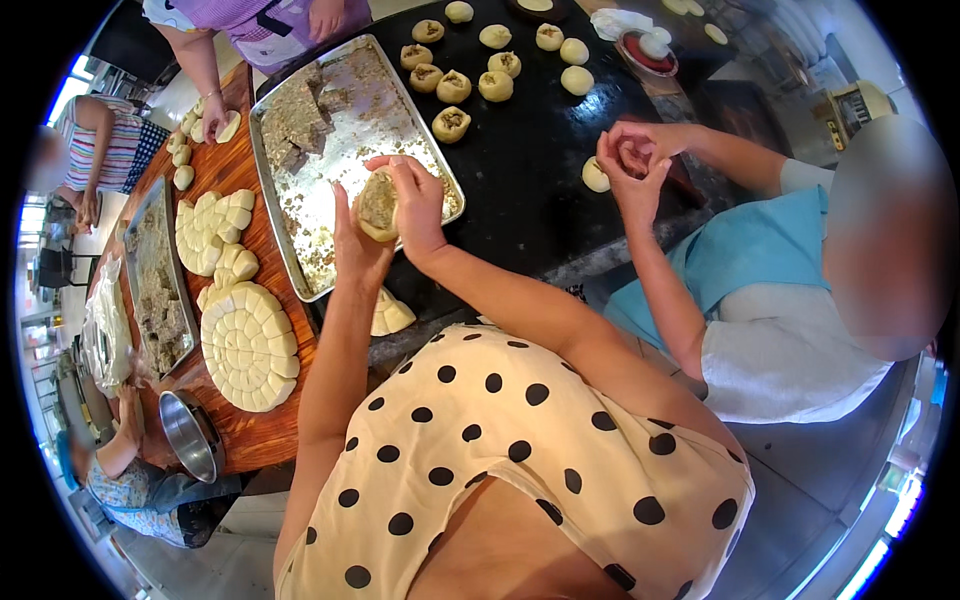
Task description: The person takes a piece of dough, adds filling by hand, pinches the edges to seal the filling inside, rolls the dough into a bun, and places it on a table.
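Between my two hands, above the near edge of a large metal tray (352, 150), is a cupped dough round (379, 207) with brownish filling showing in its open top. My left hand (358, 235) supports it from the left and below. From the right, my right hand (417, 205) wraps round its side, fingers at the rim. In the tray, a mound of crumbly filling (292, 115) lies toward the far left, with scattered bits over the bare metal. A pale dough piece (391, 314) sits beside my left forearm, partly hidden.
Several filled dough balls (451, 125) stand on the black table (540, 190). At right, a co-worker's hands (640, 160) cup something near a dough ball (596, 174). The wooden table (285, 250) at left carries cut dough (250, 345), a second tray (185, 325) and a metal bowl (190, 435).
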The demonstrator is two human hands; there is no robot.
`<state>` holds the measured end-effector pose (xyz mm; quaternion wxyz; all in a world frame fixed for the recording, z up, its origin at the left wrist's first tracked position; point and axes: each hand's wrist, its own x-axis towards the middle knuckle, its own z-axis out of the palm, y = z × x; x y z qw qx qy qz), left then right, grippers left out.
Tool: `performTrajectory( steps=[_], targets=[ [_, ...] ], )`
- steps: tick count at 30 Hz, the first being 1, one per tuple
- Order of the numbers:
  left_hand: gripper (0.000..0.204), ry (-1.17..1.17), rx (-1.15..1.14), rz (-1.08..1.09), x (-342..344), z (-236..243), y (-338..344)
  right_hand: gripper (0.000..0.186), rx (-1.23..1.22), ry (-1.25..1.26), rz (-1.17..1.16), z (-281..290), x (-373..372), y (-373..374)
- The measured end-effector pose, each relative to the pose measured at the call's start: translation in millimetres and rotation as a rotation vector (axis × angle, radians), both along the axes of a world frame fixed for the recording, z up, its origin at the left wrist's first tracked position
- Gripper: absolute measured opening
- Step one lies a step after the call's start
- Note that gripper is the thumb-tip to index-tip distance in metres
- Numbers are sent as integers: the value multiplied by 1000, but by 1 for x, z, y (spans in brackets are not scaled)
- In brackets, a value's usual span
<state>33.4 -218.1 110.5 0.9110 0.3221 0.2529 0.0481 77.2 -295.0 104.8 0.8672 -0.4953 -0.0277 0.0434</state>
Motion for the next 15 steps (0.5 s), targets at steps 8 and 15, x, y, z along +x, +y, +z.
performTrajectory(
  steps=[8, 15],
  targets=[
    [41, 2, 142, 135, -15, -13, -11, 23, -438, -471, -264, 15, -25, -1],
    [59, 119, 51, 168, -26, 12, -9, 47, -172, -112, 330, 0, -24, -14]
  ],
)
